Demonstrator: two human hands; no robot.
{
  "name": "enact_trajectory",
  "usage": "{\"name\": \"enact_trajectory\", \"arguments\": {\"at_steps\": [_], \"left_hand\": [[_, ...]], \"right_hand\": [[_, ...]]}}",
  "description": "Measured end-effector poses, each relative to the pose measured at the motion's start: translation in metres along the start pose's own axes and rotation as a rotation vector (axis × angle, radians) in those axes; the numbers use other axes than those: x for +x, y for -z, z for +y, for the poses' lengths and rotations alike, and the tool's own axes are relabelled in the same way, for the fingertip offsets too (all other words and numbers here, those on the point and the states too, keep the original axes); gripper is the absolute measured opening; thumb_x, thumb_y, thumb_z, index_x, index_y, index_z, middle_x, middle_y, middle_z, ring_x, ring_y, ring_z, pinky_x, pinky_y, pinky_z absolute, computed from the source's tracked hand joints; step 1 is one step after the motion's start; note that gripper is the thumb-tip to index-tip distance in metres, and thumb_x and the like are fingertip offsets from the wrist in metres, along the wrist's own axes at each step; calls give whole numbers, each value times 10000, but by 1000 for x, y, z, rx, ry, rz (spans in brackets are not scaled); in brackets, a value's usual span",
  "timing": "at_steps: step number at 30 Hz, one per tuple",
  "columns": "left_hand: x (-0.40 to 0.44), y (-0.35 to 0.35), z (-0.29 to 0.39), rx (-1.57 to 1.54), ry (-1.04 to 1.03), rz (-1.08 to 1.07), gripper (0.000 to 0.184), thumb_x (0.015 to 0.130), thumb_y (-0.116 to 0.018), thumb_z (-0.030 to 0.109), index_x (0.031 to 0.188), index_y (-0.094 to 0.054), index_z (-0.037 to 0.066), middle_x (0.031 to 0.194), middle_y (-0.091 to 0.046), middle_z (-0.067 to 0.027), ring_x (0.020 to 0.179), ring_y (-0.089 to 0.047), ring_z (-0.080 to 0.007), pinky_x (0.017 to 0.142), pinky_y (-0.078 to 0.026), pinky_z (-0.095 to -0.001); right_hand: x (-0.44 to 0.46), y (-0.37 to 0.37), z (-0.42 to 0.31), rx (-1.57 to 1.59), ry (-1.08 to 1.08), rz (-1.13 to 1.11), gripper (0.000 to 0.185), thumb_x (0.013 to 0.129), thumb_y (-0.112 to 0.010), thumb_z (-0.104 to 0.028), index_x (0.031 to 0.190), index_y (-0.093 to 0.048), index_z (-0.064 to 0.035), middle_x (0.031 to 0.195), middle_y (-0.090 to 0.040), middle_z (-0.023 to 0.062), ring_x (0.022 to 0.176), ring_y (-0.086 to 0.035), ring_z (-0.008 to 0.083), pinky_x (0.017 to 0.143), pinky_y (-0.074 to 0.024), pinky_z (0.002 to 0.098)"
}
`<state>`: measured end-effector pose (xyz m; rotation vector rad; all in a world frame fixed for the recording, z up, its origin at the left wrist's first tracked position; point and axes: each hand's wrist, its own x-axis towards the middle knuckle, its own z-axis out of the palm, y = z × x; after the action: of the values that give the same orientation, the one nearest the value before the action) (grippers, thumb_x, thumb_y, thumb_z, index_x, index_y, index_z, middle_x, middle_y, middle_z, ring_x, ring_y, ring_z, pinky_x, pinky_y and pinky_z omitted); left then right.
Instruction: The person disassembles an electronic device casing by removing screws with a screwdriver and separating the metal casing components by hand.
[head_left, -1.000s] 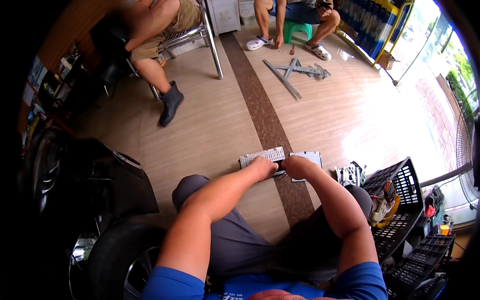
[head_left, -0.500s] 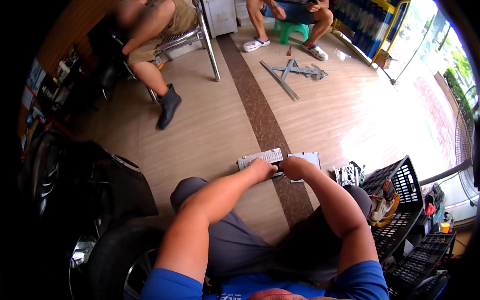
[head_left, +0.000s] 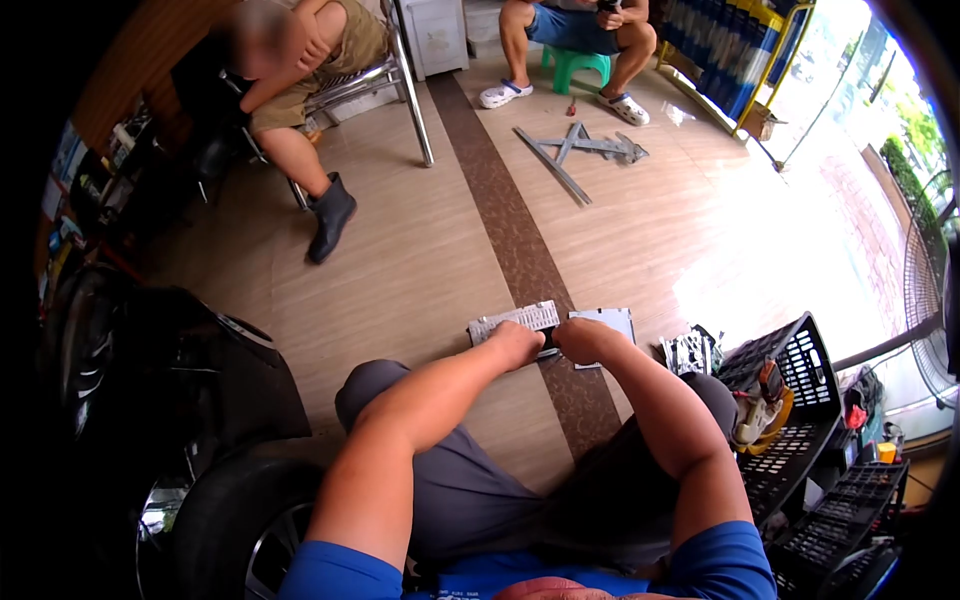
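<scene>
My left hand (head_left: 518, 345) is closed, its fingers curled at the near edge of a pale slotted metal housing (head_left: 512, 318). Right beside it, my right hand (head_left: 588, 340) is closed too, with the fingertips of both hands almost meeting. A small dark part shows between them, too hidden to name. Under and beyond my right hand lies a flat grey metal plate (head_left: 618, 322). Further right on the floor sits a pale, ribbed metal piece (head_left: 690, 352).
Black plastic crates (head_left: 808, 375) with tools stand at my right. A car wheel (head_left: 235, 520) is at my left. Ahead, a metal scissor-like bracket (head_left: 565, 150) lies on the floor, near a person on a green stool (head_left: 578, 68). Another person sits on a metal chair (head_left: 412, 100).
The view has shifted slightly. My hands stay close together at the same parts, with little visible movement. The seated person at left has moved an arm and hand.
</scene>
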<state>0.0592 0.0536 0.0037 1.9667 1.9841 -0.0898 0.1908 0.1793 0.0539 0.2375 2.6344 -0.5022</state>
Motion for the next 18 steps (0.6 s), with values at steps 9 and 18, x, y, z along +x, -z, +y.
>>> {"name": "enact_trajectory", "arguments": {"at_steps": [9,18], "left_hand": [[-2,10,-1,-49,-67,-31,198,888,-462,200,902,-641,117,920,-689,-162,890,-670,-344,725,-523,-482],[1,7,3,-23,2,-36,206,870,-482,173,930,-665,99,921,-700,-158,893,-687,-316,751,-539,-452]], "right_hand": [[1,1,-1,21,-18,-10,200,833,-515,-100,891,-696,-36,944,-685,189,926,-652,353,784,-514,447],[2,-3,2,-5,-1,-26,182,827,-533,-106,893,-693,-51,954,-685,187,926,-655,356,792,-513,452]]}}
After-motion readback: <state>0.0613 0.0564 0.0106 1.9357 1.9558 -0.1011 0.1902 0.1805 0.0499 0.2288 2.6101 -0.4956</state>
